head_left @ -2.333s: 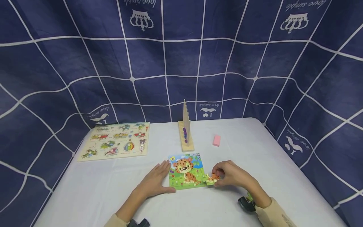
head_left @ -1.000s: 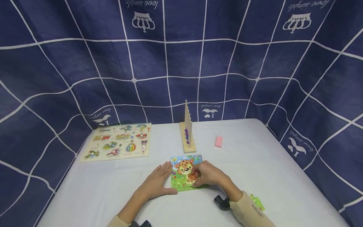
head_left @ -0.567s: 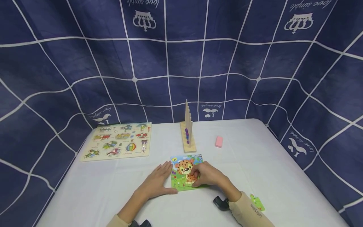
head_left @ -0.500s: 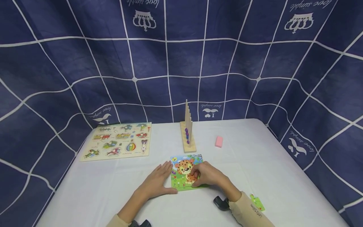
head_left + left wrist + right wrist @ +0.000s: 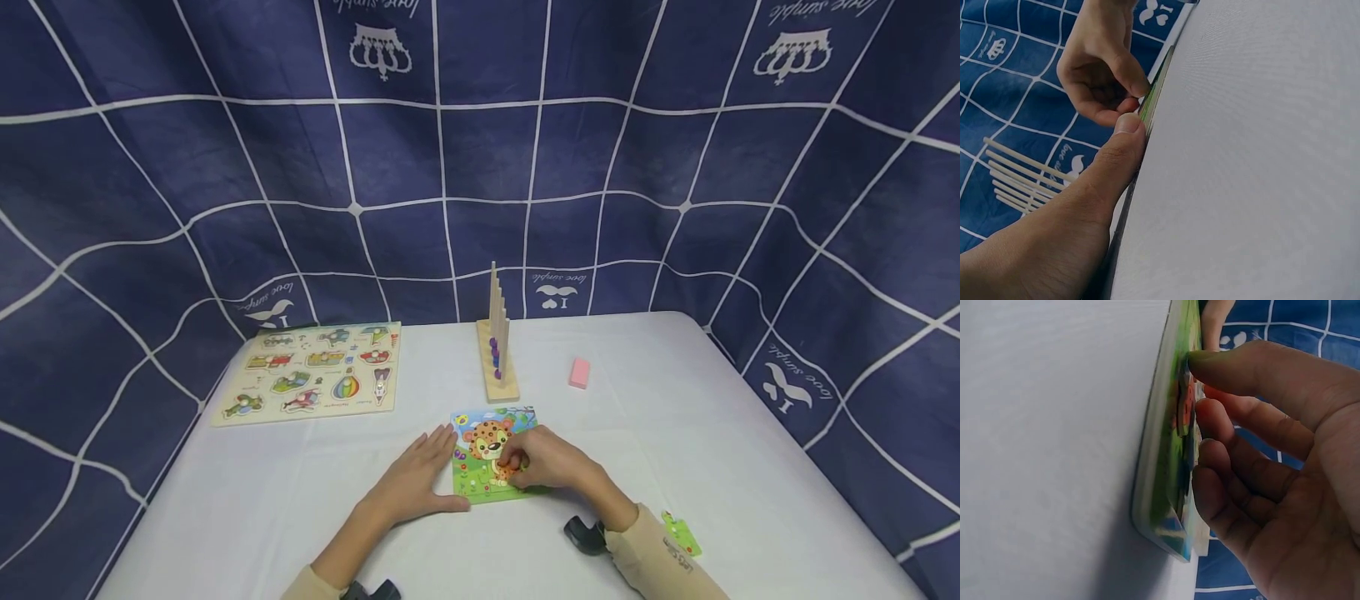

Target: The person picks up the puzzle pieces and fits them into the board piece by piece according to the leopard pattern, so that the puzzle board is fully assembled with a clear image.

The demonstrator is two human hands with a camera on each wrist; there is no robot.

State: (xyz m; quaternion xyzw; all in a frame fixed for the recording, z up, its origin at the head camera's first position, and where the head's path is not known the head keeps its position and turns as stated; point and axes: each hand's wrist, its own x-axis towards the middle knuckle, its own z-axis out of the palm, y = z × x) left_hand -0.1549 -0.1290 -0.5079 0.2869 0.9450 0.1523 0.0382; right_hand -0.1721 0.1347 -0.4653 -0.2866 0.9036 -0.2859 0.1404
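A square leopard jigsaw puzzle (image 5: 468,479) lies on the white table, with a leopard in a green meadow under blue sky. My left hand (image 5: 411,483) rests along its left edge, fingers straight and thumb at the lower corner. Over the right part of the puzzle, my right hand (image 5: 553,461) pinches a puzzle piece (image 5: 1186,407) between curled fingers and thumb. That piece, with orange leopard print, stands slightly tilted against the board in the right wrist view. My right fingers partly hide it from the head view. A loose green puzzle piece (image 5: 681,533) lies beside the right forearm.
Behind the puzzle stands a wooden peg stand (image 5: 497,358) with several upright rods and purple and blue beads. A pink block (image 5: 579,373) sits to its right. At the back left lies a vehicle peg puzzle (image 5: 315,375). A blue checked curtain (image 5: 480,150) surrounds the table.
My right hand has carried the puzzle piece leftward from beside the puzzle onto its right part, and its fingers have since shifted slightly. The left hand stays at the left edge.
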